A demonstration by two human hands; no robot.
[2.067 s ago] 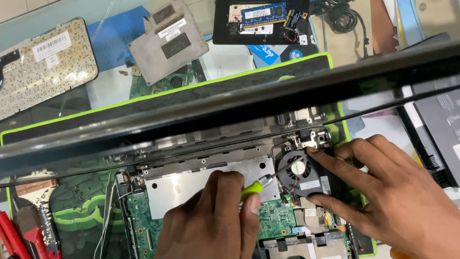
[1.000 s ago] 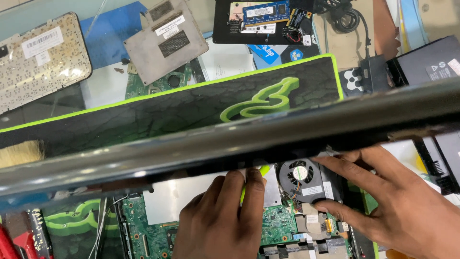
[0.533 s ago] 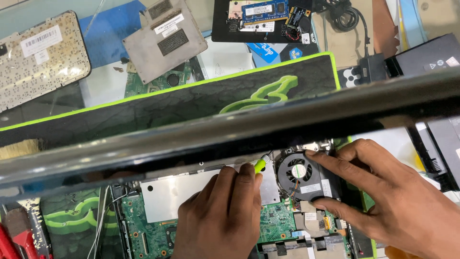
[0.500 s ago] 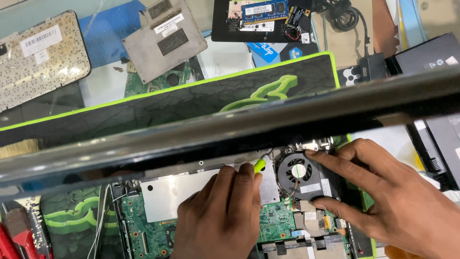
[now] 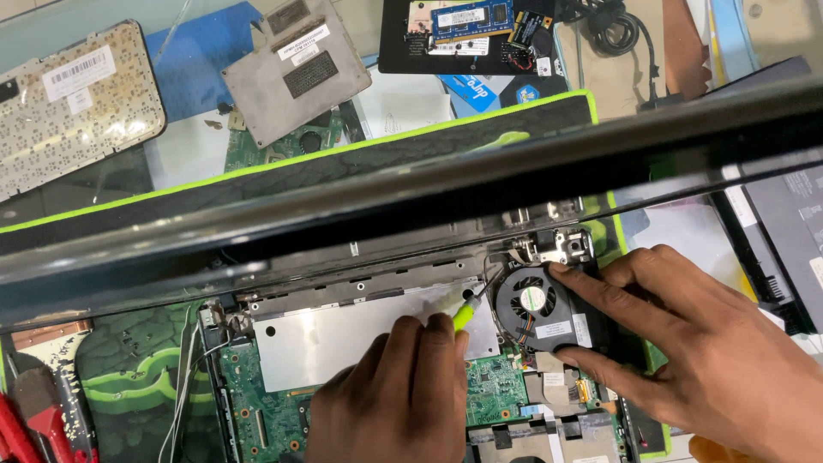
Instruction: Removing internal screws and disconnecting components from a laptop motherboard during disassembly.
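An opened laptop base (image 5: pixel 360 343) lies on a green-edged mat (image 5: pixel 111 377), its lid bar (image 5: pixel 411 206) crossing the view. The left hand (image 5: pixel 399 399) is closed around a green-tipped screwdriver (image 5: pixel 464 314), whose long axis runs from the fist up and right toward the hinge. The right hand (image 5: pixel 703 360), fingers spread and flat, presses on the round fan (image 5: pixel 536 302), apparently steadying the base.

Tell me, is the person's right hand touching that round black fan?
Touching. The head view shows the right hand spread over the black fan, its index fingertip pressed on the fan housing's top edge and another finger lying along its lower right side.
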